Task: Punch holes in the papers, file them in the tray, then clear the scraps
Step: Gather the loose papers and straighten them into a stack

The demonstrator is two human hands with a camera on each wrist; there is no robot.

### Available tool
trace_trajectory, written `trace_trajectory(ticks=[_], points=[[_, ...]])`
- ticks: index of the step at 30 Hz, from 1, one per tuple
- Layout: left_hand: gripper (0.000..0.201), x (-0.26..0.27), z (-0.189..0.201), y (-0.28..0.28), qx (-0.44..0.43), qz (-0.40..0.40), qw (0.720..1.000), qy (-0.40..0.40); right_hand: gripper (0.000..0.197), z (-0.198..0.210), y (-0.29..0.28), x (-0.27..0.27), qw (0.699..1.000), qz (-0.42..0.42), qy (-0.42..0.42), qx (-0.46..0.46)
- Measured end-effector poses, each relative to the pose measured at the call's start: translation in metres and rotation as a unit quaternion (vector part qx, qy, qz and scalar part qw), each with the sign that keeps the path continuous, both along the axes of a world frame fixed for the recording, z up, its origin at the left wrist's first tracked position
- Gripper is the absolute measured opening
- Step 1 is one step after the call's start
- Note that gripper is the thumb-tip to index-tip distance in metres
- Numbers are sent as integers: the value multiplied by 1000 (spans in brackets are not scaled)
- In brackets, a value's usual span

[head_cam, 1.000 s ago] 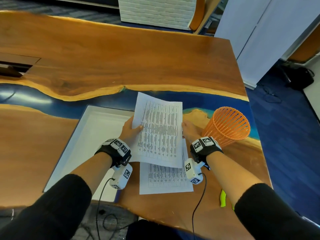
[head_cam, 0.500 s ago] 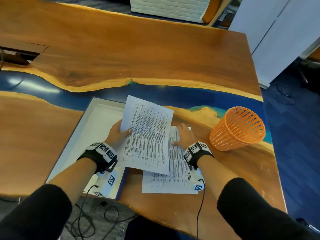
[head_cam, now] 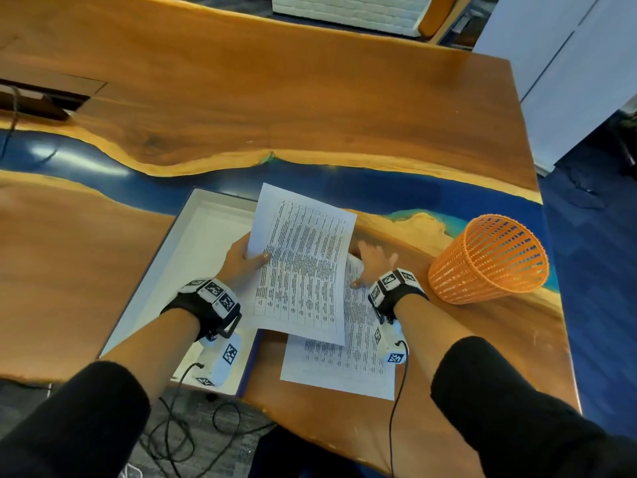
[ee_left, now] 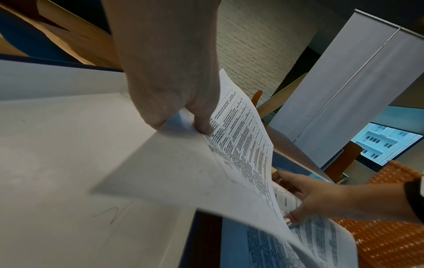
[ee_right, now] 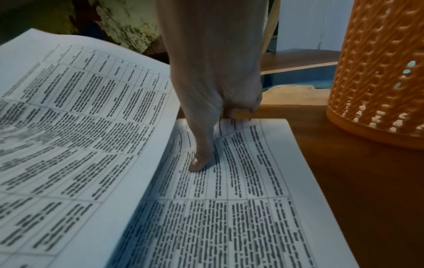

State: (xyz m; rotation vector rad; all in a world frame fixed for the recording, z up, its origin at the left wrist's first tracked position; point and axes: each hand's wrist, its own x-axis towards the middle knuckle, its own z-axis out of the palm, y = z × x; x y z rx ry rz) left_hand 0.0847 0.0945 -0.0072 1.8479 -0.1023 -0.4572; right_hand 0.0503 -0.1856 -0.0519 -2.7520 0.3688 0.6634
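My left hand pinches the left edge of a printed sheet, thumb on top, fingers beneath. It holds the sheet tilted in the air, above the right rim of the white tray. In the left wrist view the pinch of the left hand on the held sheet is plain, with the bare tray floor below. A second printed sheet lies flat on the wood. My right hand rests on its top part. In the right wrist view the thumb of the right hand presses on the flat sheet.
An orange mesh basket stands right of the papers, close to my right hand and to the table's right edge. A cable hatch sits at the far left. Cables hang below the near edge.
My right hand let go of the top sheet and came down on the lower sheet. My left hand carried the top sheet leftward, partly over the tray.
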Motion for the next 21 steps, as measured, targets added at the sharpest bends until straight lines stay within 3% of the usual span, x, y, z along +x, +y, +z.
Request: trace_trajectory(ticks=[4,9,11,14,18,20,21], points=[[27,3,3,5,-3,3,1000,9,65,12,-8,-5,999,-14,22,33],[28,5,5,9,8,-3,1000,13,23,43,-28,-4,996,-49,-68,-20],[32,3,9,10,7,-7,1000,15,19,65,-35,2,992,-76,-89,-40],[64,4,11,13,32,-14,999,0,26,103,-44,17,986,-75,-99,-110],[52,10,6,16,45,2,999,-8,24,139,-72,39,986,-16,-158,-48],[48,10,11,13,39,8,999,-10,13,162,-85,47,990,45,-131,-5],[49,10,13,13,30,8,999,-7,20,175,-88,50,991,78,-111,9]])
